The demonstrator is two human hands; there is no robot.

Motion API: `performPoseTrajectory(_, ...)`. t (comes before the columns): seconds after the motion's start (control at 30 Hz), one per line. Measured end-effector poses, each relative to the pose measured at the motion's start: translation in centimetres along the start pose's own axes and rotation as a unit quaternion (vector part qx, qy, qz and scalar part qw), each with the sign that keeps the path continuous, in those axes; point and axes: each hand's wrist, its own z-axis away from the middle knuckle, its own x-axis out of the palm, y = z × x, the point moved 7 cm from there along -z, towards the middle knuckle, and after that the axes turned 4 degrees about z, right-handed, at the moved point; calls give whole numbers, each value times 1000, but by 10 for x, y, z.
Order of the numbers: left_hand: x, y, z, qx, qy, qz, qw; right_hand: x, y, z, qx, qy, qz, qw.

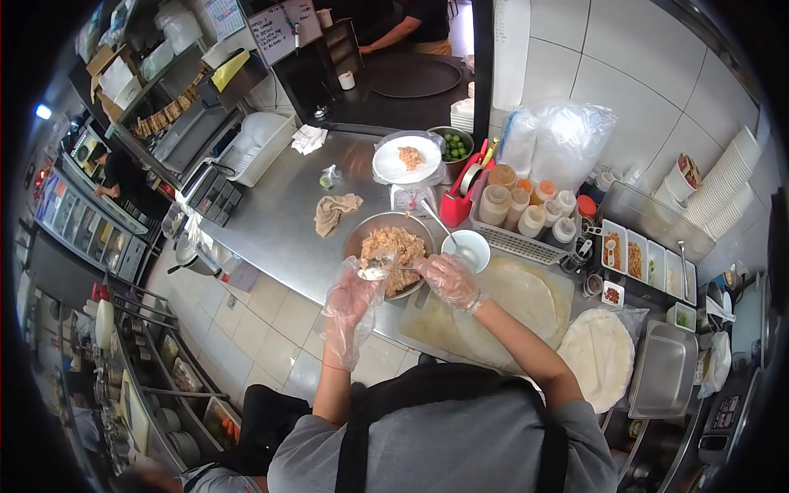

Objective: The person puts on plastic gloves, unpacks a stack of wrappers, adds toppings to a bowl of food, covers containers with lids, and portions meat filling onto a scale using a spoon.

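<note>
The spoon is held crosswise over the bowl, its handle pinched by the right hand. Its head is nearer the left hand, whose exact finger pose cannot be told.

Tiled wall & floor, stainless ctr, shelving at L, whiteboard nr hatch.

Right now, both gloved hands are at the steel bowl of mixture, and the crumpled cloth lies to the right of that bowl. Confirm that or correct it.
Wrong side: the head view shows the crumpled cloth to the left of the steel bowl. The rest stands: the left hand and right hand are gloved and at that bowl.
</note>
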Motion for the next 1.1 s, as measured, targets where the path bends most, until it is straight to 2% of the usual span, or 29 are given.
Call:
performPoseTrajectory(0.13,22,-7,9,-6,28,-28,999,-15,1,2,-3,11,1,1000)
performPoseTrajectory(0.2,21,6,0,-1,3,-53,999,-18,5,6,17,23,-15,999)
performPoseTrajectory(0.23,24,11,-5,3,-11,-66,998,-21,11,10,51,34,-44,997)
performPoseTrajectory(0.27,30,20,-9,37,-31,-146,988,-24,17,16,84,45,-72,993)
performPoseTrajectory(0.37,54,46,-41,46,-75,-126,988,-25,31,31,185,71,-133,971)
performPoseTrajectory(0.4,73,51,-54,29,-119,-177,977,-24,35,36,219,77,-152,961)
performPoseTrajectory(0.43,93,52,-69,13,-162,-227,960,-23,33,36,222,76,-149,961)
performPoseTrajectory(0.5,119,61,-110,71,-147,-276,947,-17,28,29,223,73,-144,961)
performPoseTrajectory(0.57,115,70,-173,-31,-167,-244,955,-3,21,27,213,62,-141,965)
performPoseTrajectory(0.67,129,67,-210,125,10,-342,932,8,9,23,202,28,-125,971)
performPoseTrajectory(0.77,108,71,-259,79,115,-417,898,23,-1,25,170,-28,-83,982)
performPoseTrajectory(0.8,115,64,-255,79,152,-459,872,31,-4,28,155,-50,-65,984)
performPoseTrajectory(0.9,110,61,-269,61,162,-526,833,48,-7,40,115,-19,-38,993)
performPoseTrajectory(1.0,133,44,-245,74,182,-589,784,38,-14,36,118,-39,-23,992)
performPoseTrajectory(1.1,118,53,-263,39,178,-595,783,37,-16,35,101,-28,-12,994)
